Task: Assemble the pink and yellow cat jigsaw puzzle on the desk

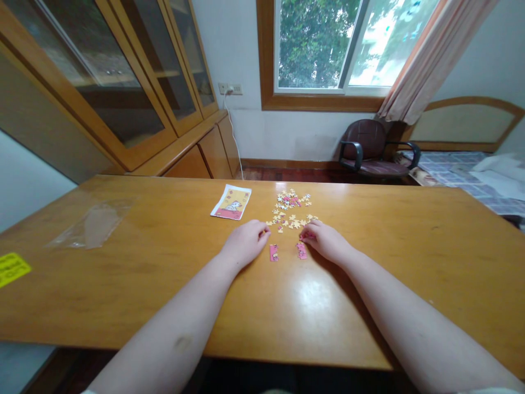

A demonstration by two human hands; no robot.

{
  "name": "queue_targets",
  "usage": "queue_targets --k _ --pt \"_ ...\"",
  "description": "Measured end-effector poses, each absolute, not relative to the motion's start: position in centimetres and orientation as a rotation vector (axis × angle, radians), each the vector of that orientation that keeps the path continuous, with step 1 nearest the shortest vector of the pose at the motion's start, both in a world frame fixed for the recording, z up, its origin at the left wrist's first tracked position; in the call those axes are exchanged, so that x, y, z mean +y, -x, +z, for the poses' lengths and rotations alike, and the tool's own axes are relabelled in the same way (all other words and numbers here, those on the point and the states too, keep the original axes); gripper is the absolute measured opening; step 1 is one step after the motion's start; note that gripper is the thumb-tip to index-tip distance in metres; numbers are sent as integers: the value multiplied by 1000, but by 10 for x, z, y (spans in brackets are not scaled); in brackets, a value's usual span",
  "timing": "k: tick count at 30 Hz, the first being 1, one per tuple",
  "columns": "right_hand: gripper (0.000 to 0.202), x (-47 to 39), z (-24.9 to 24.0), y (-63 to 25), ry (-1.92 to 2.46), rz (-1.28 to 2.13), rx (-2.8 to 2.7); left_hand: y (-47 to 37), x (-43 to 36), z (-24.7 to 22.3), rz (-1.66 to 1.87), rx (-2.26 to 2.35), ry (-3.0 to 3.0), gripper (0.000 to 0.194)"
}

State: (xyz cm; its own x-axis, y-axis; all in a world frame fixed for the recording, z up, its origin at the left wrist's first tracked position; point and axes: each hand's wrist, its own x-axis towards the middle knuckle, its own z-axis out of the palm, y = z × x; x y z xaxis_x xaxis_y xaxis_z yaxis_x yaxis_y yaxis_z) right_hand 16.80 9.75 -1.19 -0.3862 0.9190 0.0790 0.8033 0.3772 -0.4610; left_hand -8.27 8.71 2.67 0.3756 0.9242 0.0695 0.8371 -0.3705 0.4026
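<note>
My left hand [246,239] rests on the table left of the loose puzzle pieces, fingers curled together; whether anything is between them is hidden. On the right, my right hand [326,241] has its fingertips closed on a pink puzzle piece [305,236], partly covered by the fingers. Just below it lies a small pink joined section [302,251]. Another pink section [274,253] sits between the hands, nearer the left one. Beyond the hands, yellow pieces [294,222] are scattered, and a mixed heap of pieces [290,200] lies farther back.
A picture card [231,202] with a white animal on yellow and pink lies behind my left hand. At the left are a clear plastic bag [96,224] and a yellow label [13,269] on the wooden table [164,273]. A chair [369,148] stands past the far edge.
</note>
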Motion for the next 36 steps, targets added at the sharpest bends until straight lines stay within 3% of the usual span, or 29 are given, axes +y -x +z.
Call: queue_targets --k 10,18,26,31,36 --pt "20 79 -2 -153 1087 970 -2393 69 83 11 423 1289 -2322 25" --pt "19 87 4 -172 1304 649 -2468 57 70 9 333 1279 -2559 22" --pt "21 85 3 -169 1320 603 -2552 37 61 1 161 1201 -2647 25" --pt "23 86 1 -169 1336 599 -2517 47 66 0 229 1030 -2564 26" --pt "23 85 4 -170 1347 562 -2475 54 68 2 310 1140 -2532 23"
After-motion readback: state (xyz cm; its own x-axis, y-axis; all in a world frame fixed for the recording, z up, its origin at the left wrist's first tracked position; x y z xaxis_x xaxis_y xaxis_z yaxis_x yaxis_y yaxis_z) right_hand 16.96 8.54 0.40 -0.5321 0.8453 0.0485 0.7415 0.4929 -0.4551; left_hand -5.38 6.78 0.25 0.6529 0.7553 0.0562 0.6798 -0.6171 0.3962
